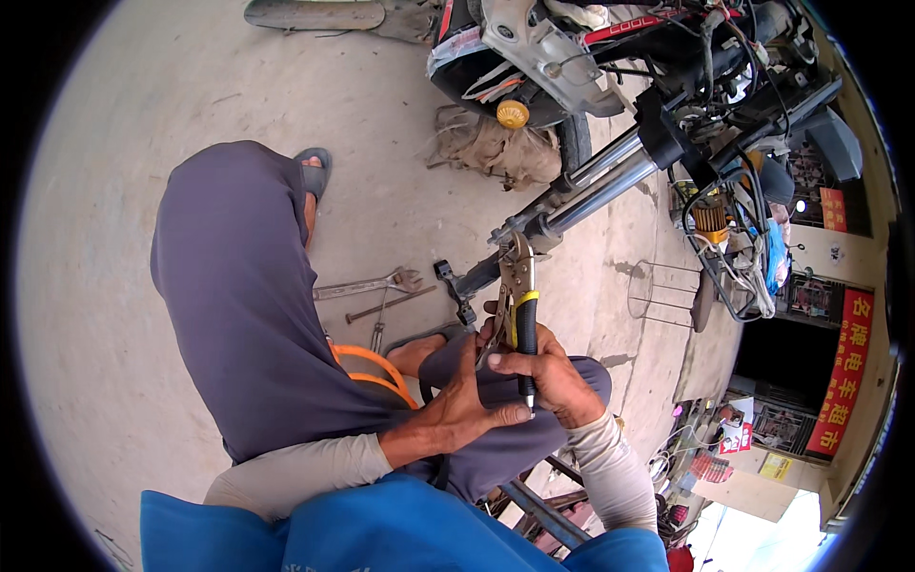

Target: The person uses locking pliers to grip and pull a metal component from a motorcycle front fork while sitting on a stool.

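Observation:
A pair of locking pliers (524, 322) with black and yellow grips stands nearly upright in front of me. My right hand (560, 379) is closed round its grip, the thumb across the handle. My left hand (446, 416) holds it from the other side, fingers by the lower lever and thumb by the end screw; some fingertips are hidden. The jaws are at the lower end of a motorbike's front fork (602, 191); whether they bite on it I cannot tell. A black clamp-like bracket (456, 292) sits at the fork's tip.
On the concrete floor lie an adjustable wrench (367, 283) and a long rod (391, 305). An orange-rimmed item (381, 374) is beside my leg. The partly stripped motorbike (534, 57) fills the upper right, a crumpled brown sack (496, 148) below it. A wire rack (667, 294) lies to the right.

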Motion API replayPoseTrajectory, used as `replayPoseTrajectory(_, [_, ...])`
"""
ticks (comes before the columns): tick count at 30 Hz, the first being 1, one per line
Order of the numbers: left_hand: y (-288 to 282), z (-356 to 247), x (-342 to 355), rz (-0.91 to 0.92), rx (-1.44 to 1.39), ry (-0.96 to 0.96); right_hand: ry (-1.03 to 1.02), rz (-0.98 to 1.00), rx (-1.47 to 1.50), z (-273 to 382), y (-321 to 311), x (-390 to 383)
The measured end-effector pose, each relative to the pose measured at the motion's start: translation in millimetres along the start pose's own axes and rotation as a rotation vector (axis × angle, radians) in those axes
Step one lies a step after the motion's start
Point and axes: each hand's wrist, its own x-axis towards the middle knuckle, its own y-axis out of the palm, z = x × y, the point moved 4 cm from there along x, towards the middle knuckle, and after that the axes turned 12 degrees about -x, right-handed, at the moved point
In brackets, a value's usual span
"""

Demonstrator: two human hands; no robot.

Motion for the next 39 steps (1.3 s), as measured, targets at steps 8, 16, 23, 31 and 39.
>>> replayPoseTrajectory(8, [3.1, -7.2, 11.8, -0.063, 0.152, 0.028, -0.009, -0.066, -0.199, -4.9, 1.9, 5.8])
replayPoseTrajectory(16, [3.4, 2.7, 13.4, -0.148, 0.368, -0.006, 0.097, -0.078, -0.11, -11.0, 11.1, 4.3])
replayPoseTrajectory(23, [4.3, -5.5, 7.9, -0.187, 0.505, 0.005, 0.051, -0.01, -0.066, -14.5, 14.2, 2.9])
replayPoseTrajectory(31, [-19.6, 10.4, -0.1, -0.083, -0.128, 0.007, 0.04, -0.016, 0.046, -11.1, 12.6, 4.0])
replayPoseTrajectory(39, [-32.7, -5.0, 1.3, -0.149, -0.047, -0.038, -0.02, -0.043, 0.066, -28.9, 6.3, 7.5])
